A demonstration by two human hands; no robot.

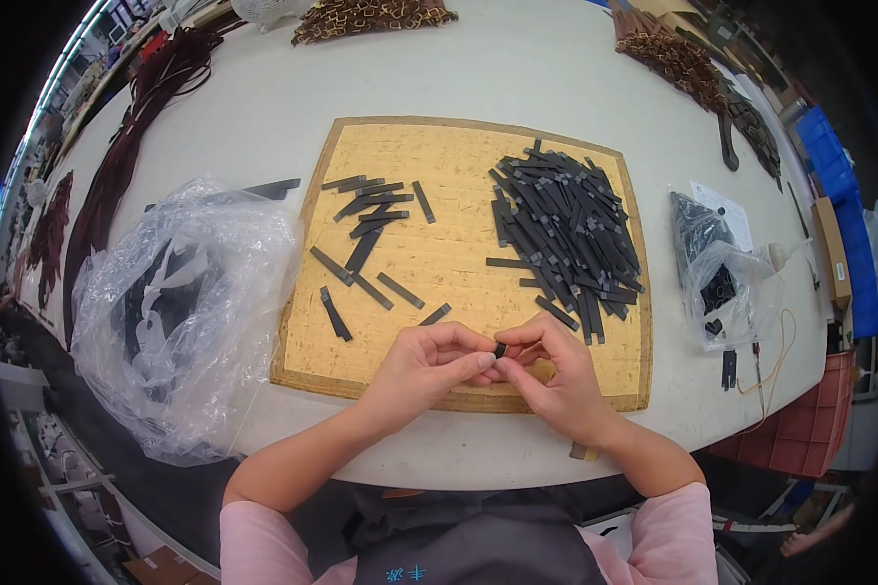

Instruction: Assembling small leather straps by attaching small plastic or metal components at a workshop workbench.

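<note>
Close to the board's front edge, both my hands meet fingertip to fingertip. My left hand (431, 369) is closed, pinching a short black strip (500, 350) between thumb and fingers. From the other side, my right hand (559, 378) grips the same strip, its fingers curled in. Most of that strip is hidden by the fingers and looks bent or folded. Under the hands lies a yellow board (439, 292) with brown edging. A heap of black strips with greyish ends (566, 234) covers its right part. Several loose black strips (366, 232) lie scattered on its left.
A clear plastic bag (190, 341) with dark contents sits left of the board. Another bag of black pieces (707, 258), a paper sheet (734, 216) and a thin tool (757, 363) lie right. Strap bundles (366, 18) line the far edge. A person's hand (800, 542) shows lower right.
</note>
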